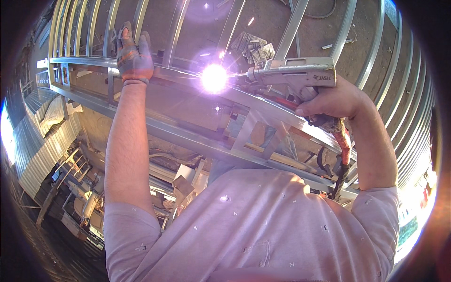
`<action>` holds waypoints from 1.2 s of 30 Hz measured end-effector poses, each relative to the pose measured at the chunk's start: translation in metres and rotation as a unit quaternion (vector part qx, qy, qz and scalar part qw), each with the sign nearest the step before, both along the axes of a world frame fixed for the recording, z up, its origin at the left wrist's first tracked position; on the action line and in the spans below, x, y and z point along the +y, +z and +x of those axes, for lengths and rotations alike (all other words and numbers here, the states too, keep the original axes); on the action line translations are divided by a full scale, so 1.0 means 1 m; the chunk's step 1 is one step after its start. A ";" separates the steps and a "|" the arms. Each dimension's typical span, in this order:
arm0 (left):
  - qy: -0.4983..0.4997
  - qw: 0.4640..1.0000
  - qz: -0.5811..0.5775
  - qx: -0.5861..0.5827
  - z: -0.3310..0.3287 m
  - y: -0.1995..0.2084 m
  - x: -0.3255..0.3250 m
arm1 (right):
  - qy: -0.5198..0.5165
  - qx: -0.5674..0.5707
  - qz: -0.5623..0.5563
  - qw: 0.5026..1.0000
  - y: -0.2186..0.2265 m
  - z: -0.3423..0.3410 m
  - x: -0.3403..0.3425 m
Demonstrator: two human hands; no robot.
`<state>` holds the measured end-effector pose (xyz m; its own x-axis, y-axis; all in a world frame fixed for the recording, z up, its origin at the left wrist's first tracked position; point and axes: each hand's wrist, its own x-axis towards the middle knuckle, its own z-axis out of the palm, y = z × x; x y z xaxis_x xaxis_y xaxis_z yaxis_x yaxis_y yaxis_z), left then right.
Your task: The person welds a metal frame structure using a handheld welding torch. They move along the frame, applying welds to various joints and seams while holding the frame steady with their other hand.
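- Before you spreads the metal frame (188, 135): two rails run side by side from its left end, down toward its right, and a row of long bars (292, 28) reaches away beyond the rail farther from you.
- Off the frame's left end, below its near edge, you have corrugated sheets (47, 160).
- Your shirt (263, 216), light-coloured with small marks, fills the space below the near rail.
- From the gun's handle, the red and dark cable (344, 145) drops across the frame's near edge.
- The grey welding gun (296, 74) is above the far rail, right of the frame's middle, its nozzle pointing left.
- Your bare right hand (336, 101) is closed round the gun's handle; some fingers are hidden behind it.
- Your gloved left hand (134, 58) lies over the far rail, nearer the left end, fingers mostly straight and parted; you can't tell how firmly it presses.
- On the ground beyond the far rail, you see a scrap pile (253, 47) between the bars.
- At the far rail, just off the nozzle tip, a white glare (214, 79) hides the metal from you.
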<state>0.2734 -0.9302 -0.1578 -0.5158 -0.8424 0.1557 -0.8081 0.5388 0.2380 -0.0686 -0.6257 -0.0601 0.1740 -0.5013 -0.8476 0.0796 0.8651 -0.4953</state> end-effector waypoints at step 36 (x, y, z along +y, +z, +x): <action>-0.045 0.997 -0.025 0.050 -0.001 -0.012 -0.012 | -0.352 0.294 -0.156 0.875 0.229 0.132 0.291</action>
